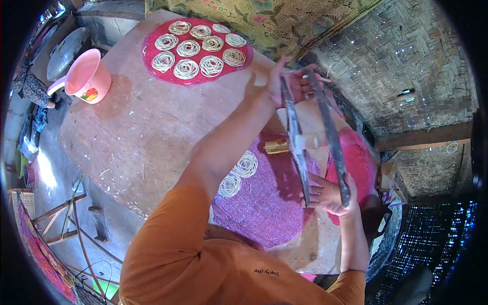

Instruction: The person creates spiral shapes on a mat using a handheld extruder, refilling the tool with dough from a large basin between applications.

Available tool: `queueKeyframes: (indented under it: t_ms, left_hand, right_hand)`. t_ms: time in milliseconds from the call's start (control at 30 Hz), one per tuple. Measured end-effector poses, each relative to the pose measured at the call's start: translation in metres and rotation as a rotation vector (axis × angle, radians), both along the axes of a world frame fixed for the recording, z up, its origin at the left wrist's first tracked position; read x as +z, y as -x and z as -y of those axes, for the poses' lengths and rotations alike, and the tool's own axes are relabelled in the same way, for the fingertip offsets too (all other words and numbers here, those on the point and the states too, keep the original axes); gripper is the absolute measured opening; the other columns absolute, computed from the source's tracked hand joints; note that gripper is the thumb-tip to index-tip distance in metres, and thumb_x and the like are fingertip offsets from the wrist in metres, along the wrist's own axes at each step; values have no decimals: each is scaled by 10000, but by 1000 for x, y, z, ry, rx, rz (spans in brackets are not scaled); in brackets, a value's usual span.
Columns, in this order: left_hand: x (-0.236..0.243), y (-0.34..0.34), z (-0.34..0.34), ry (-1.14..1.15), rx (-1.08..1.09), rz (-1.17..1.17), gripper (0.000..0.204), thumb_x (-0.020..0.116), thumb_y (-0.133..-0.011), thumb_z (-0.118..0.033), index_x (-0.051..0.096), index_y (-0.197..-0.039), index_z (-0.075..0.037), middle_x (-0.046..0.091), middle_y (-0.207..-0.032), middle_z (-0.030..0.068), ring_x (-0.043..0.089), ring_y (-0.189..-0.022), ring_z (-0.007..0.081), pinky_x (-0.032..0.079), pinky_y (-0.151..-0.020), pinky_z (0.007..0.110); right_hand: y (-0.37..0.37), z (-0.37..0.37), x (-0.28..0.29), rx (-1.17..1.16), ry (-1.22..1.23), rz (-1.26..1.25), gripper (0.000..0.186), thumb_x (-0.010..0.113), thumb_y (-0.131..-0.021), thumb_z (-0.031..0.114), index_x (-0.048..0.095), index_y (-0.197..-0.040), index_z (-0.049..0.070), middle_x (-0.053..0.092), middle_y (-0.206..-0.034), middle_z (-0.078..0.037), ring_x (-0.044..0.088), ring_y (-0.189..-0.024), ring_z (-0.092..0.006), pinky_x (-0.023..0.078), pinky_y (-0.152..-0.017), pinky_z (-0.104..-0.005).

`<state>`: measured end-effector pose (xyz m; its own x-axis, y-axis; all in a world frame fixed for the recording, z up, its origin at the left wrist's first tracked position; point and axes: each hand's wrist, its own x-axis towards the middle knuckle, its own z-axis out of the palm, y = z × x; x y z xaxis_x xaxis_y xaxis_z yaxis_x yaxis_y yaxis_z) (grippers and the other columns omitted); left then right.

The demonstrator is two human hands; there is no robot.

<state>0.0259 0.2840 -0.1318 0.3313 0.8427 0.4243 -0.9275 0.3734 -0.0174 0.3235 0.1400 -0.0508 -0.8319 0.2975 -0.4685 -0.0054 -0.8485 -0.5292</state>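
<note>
Two long dark bars (327, 134) run side by side between my hands, above the right part of the table. My left hand (296, 87) is at their far ends, palm turned up and fingers loosely spread around them. At the near ends my right hand (330, 195) has its thumb over one bar and its fingers stretched toward the other. A brass-coloured tube (276, 146) sticks out by the bars' middle; whether it joins them I cannot tell. Beneath lies a purple speckled sheet (254, 208) with pale noodle-like coils (246, 164) at its left edge.
On the wooden table (127, 147), a round red mat (152, 68) bears several pale coils at the back. A pink dipper (89, 76) stands at the left edge. Another red mat (363, 157) lies right of the bars. A woven wall (396, 66) rises beyond.
</note>
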Motion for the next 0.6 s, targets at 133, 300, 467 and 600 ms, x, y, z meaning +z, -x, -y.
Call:
queueKeyframes:
  t_ms: [133, 300, 467, 600]
  left_hand:
    - [-21, 4, 1, 27, 106, 42, 668, 460, -852, -642, 556, -1138, -46, 603, -1061, 176, 541, -1064, 356, 365, -1009, 484]
    - [-19, -11, 12, 100, 133, 236, 536, 465, -892, -511, 550, -1092, -20, 595, -1036, 163, 545, -1025, 337, 404, -966, 460]
    - [7, 7, -2, 77, 195, 184, 501, 452, -902, -505, 540, -1047, -34, 592, -978, 142, 546, -960, 325, 424, -909, 457]
    - [17, 25, 1, 25, 289, 44, 581, 383, -870, -628, 561, -1040, -101, 604, -970, 114, 556, -969, 322, 453, -801, 414]
  right_hand:
    - [15, -4, 5, 48, -45, 103, 1017, 459, -797, 700, 205, -1432, -52, 479, -1263, -305, 528, -1138, -398, 376, -1002, -496]
    - [8, -8, 41, 51, -169, 326, 935, 439, -819, 657, 314, -1384, -78, 592, -1099, -288, 637, -941, -359, 503, -857, -453]
    - [19, -13, 55, 19, -420, 503, 899, 473, -820, 626, 358, -1364, -80, 618, -1065, -257, 665, -873, -318, 527, -811, -409]
    - [30, -4, 60, 44, -439, 460, 918, 493, -800, 639, 355, -1372, -66, 622, -1056, -248, 667, -876, -300, 532, -787, -393]
